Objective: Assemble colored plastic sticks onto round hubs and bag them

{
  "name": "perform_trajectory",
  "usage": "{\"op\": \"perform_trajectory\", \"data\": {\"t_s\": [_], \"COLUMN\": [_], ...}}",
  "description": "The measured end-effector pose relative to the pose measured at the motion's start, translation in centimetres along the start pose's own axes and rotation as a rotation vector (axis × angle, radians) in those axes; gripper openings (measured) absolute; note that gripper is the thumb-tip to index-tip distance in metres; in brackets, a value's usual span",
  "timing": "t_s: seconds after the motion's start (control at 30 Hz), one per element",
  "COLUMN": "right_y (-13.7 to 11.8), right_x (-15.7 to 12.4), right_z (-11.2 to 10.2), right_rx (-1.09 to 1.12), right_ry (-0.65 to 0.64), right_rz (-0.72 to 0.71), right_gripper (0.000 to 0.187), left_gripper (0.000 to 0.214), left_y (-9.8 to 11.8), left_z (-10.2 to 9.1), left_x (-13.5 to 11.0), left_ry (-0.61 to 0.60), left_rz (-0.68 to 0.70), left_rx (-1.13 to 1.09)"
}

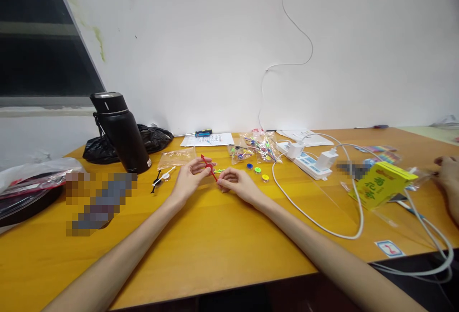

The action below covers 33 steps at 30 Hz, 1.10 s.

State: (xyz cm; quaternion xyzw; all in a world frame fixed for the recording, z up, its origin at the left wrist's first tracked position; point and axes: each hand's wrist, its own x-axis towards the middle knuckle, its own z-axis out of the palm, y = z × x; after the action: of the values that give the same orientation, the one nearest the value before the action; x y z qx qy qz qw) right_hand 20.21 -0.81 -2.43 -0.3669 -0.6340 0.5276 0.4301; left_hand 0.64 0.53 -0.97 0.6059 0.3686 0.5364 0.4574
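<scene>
Both my hands meet over the middle of the orange table (pixel 222 235). My left hand (pixel 189 179) pinches the upper end of a small red plastic stick piece (pixel 208 166), and my right hand (pixel 235 183) pinches its lower end. Just beyond my fingers lie a blue disc (pixel 249 166), a green disc (pixel 257 170) and a yellow disc (pixel 265 177). A white and a black stick piece (pixel 162 177) lie left of my left hand, beside an empty clear bag (pixel 176 157).
A black flask (pixel 122 133) and black bag (pixel 154 139) stand at the back left. Clear bags of coloured parts (pixel 258 147), papers (pixel 208 139), a power strip (pixel 308 161) with white cables and a yellow box (pixel 383 184) lie to the right. Another person's hand (pixel 448 176) is at the right edge.
</scene>
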Motion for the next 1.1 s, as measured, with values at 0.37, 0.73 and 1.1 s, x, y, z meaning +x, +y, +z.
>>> {"op": "perform_trajectory", "data": {"t_s": [0.37, 0.73, 1.1], "right_y": [-0.5, -1.3, -1.3], "right_x": [-0.5, -1.3, -1.5], "right_z": [0.2, 0.8, 1.0], "right_rx": [-0.162, -0.353, -0.385], "right_ry": [-0.044, -0.207, -0.240], "right_rz": [-0.057, -0.142, -0.158], "right_gripper": [0.034, 0.029, 0.035], "left_gripper": [0.041, 0.037, 0.039], "left_y": [-0.3, -0.1, 1.0], "left_z": [0.1, 0.2, 0.2], "left_x": [0.1, -0.2, -0.4], "left_ry": [-0.025, -0.044, 0.041], "left_rz": [-0.042, -0.039, 0.008], "left_rx": [-0.156, -0.140, -0.131]}}
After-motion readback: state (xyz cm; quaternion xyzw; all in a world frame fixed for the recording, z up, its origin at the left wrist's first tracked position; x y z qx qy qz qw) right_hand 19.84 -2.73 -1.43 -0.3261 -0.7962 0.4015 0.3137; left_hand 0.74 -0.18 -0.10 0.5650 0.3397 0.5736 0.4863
